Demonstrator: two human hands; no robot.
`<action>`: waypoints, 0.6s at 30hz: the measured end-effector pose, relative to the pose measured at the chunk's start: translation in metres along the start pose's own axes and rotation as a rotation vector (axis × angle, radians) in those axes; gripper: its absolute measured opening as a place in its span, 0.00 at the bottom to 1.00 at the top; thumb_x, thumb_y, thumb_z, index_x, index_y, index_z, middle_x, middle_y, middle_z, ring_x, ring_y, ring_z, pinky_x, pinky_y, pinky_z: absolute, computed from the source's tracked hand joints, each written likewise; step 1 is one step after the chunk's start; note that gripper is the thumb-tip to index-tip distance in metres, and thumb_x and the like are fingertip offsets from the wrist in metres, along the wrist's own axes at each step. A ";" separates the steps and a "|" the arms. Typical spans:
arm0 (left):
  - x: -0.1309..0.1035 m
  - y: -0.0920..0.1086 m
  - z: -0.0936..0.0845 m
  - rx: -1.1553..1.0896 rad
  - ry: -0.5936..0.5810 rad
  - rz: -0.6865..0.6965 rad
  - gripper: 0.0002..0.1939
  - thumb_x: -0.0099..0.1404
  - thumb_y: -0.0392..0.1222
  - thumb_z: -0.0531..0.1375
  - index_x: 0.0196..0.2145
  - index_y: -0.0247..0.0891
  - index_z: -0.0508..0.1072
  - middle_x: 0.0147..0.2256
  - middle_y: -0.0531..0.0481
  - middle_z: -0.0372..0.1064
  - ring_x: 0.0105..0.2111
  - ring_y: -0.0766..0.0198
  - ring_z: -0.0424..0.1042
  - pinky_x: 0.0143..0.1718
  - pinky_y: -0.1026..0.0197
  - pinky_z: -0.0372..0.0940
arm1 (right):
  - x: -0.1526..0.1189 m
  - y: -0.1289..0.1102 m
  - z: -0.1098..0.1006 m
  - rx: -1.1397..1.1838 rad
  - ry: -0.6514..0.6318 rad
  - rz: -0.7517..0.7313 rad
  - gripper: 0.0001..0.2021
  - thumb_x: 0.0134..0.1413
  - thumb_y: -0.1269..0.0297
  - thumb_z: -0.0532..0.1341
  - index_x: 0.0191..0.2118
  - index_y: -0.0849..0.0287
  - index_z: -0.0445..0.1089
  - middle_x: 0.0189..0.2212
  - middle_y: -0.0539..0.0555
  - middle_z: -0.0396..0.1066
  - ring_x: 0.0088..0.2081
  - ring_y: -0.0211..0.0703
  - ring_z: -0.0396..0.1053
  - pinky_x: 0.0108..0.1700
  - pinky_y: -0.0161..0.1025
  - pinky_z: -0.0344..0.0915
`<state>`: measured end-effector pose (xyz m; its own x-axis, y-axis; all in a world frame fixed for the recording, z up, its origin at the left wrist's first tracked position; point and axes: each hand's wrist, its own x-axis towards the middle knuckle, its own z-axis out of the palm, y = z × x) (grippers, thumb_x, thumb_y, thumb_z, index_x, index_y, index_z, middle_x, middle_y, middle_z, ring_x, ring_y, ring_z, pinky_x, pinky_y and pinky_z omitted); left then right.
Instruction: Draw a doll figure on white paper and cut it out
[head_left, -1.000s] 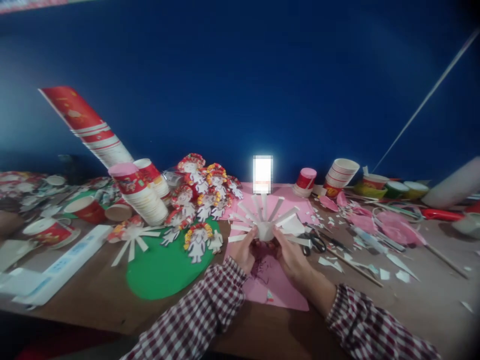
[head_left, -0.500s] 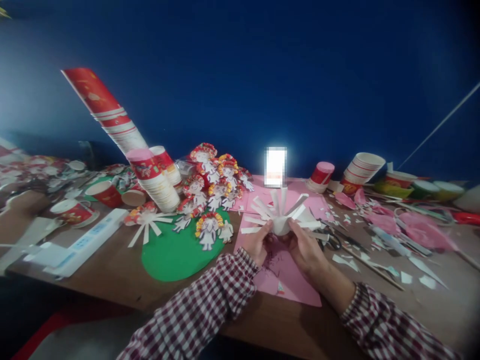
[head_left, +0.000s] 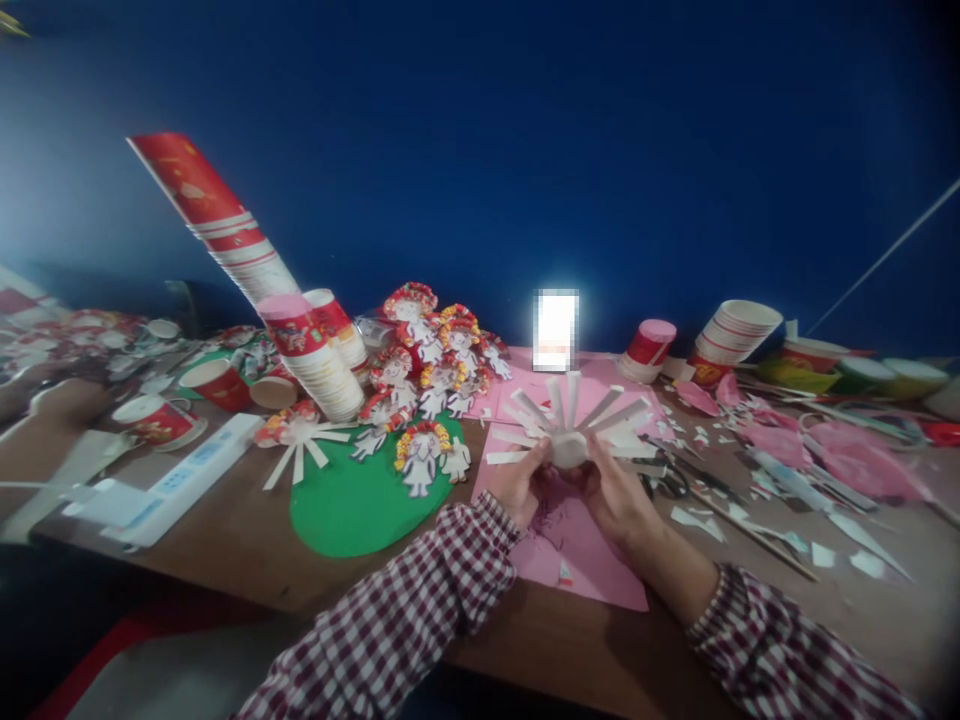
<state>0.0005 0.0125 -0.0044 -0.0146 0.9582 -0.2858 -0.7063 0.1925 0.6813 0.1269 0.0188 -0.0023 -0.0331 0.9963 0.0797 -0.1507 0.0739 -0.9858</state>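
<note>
**Pinching a strip-cut paper cup (head_left: 568, 449) above pink paper (head_left: 600, 580)**

Pinches the left side of the cup's round white centre with the left hand (head_left: 526, 483), and the right side with the right hand (head_left: 616, 500), thumbs near and fingers curled, partly hidden underneath. Keeps the cup just above the tabletop (head_left: 247, 565), between both hands, with the centre toward the camera. Fans white strips outward to left, right and away from the wearer; runs longest from left to right across the spread, with the upper strips pointing toward the blue wall (head_left: 480, 150).

Shows the upper-right strips more clearly apart than in the previous frame, with little change in grip. Also shifts the whole view slightly, placing nearly everything a bit farther right.

Nearby on the left: green paper (head_left: 367, 510), paper dolls (head_left: 421, 462) partly over it, another strip-cut cup (head_left: 301, 432) at its edge, and a white power strip (head_left: 191, 485). Farther back: a leaning cup stack (head_left: 225, 235) and a bright, pixelated rectangle (head_left: 555, 332). On the right: partly hidden scissors (head_left: 670, 482), a thin wooden stick (head_left: 772, 548), pink scraps (head_left: 780, 442), a pink-topped cup (head_left: 649, 352) and a shorter cup stack (head_left: 731, 338). At the left edge: another person's hand (head_left: 71, 408), blurred.
</note>
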 end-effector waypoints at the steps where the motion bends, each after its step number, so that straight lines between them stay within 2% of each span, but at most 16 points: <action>1: 0.000 0.000 0.000 -0.013 0.003 0.007 0.20 0.42 0.47 0.73 0.28 0.34 0.72 0.22 0.54 0.68 0.18 0.72 0.63 0.20 0.67 0.60 | 0.001 0.004 0.003 0.022 0.011 0.005 0.16 0.48 0.48 0.62 0.36 0.55 0.72 0.27 0.56 0.72 0.28 0.46 0.68 0.31 0.43 0.68; 5: 0.000 0.001 0.001 -0.045 0.019 0.014 0.22 0.41 0.47 0.73 0.30 0.33 0.72 0.24 0.54 0.69 0.21 0.73 0.66 0.20 0.70 0.61 | 0.003 0.011 0.011 0.111 0.022 0.055 0.15 0.46 0.48 0.63 0.30 0.56 0.71 0.25 0.53 0.73 0.25 0.42 0.68 0.29 0.40 0.69; 9: -0.001 0.003 0.001 -0.037 0.007 -0.019 0.23 0.40 0.48 0.73 0.29 0.33 0.71 0.24 0.54 0.69 0.21 0.73 0.66 0.21 0.71 0.62 | 0.006 0.004 0.008 0.205 0.082 0.135 0.15 0.42 0.50 0.66 0.27 0.57 0.71 0.24 0.52 0.73 0.23 0.41 0.68 0.28 0.40 0.70; 12: 0.001 0.005 -0.001 0.015 0.040 0.056 0.21 0.43 0.50 0.72 0.29 0.33 0.70 0.23 0.54 0.68 0.20 0.74 0.65 0.20 0.71 0.60 | 0.014 -0.005 -0.006 0.231 0.307 0.185 0.16 0.41 0.50 0.67 0.30 0.58 0.71 0.27 0.53 0.74 0.25 0.41 0.69 0.27 0.38 0.70; 14: 0.004 0.007 -0.003 0.065 0.115 0.163 0.22 0.45 0.50 0.71 0.30 0.33 0.69 0.23 0.54 0.68 0.20 0.75 0.64 0.19 0.72 0.58 | 0.022 -0.012 -0.019 0.165 0.461 0.161 0.18 0.41 0.49 0.67 0.32 0.60 0.72 0.25 0.52 0.73 0.25 0.40 0.69 0.26 0.36 0.68; 18: 0.009 0.012 -0.007 0.104 0.209 0.269 0.23 0.48 0.50 0.68 0.37 0.34 0.69 0.25 0.55 0.67 0.19 0.75 0.62 0.20 0.72 0.57 | 0.038 -0.024 -0.039 0.130 0.591 0.026 0.22 0.41 0.47 0.66 0.37 0.59 0.70 0.25 0.49 0.72 0.26 0.38 0.69 0.28 0.34 0.67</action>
<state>-0.0128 0.0215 -0.0038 -0.3422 0.9155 -0.2113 -0.5821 -0.0300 0.8126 0.1678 0.0569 0.0184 0.5101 0.8567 -0.0769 -0.2785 0.0799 -0.9571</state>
